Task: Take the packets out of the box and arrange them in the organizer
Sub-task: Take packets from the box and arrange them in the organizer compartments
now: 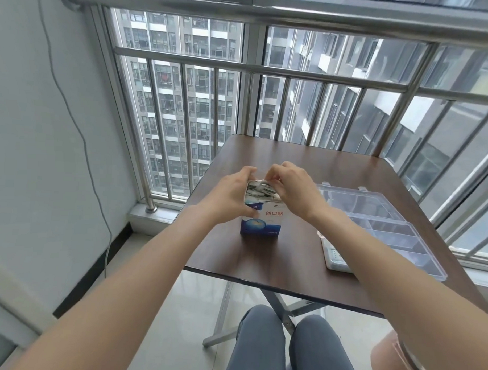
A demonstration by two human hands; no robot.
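From the head camera, you sat at a dark brown table [262,257] set against a barred window [185,99], your knees in grey trousers [287,349] showing below its near edge. A small blue and white box [263,220] with red characters on its front stood upright near the middle of the table, its top open and the printed edges of the packets [260,191] showing at the mouth.

Your left hand [231,197] gripped the box from its left side, with the thumb on the near face and the fingers curled over the top edge at the far side. Your right hand [291,186] was at the open top from the right, its fingertips bunched and pinching something pale at the mouth of the box; whether that was a packet or a flap of the box, you could not tell from this view.

The clear plastic organizer [396,231] lay open on the right part of the table, well apart from the box, its lid [355,199] folded back toward the window and its divided compartments toward you. Your right forearm crossed over its left edge. A flat white item [335,256] with small print lay at the organizer's near left corner, partly hidden by that forearm.
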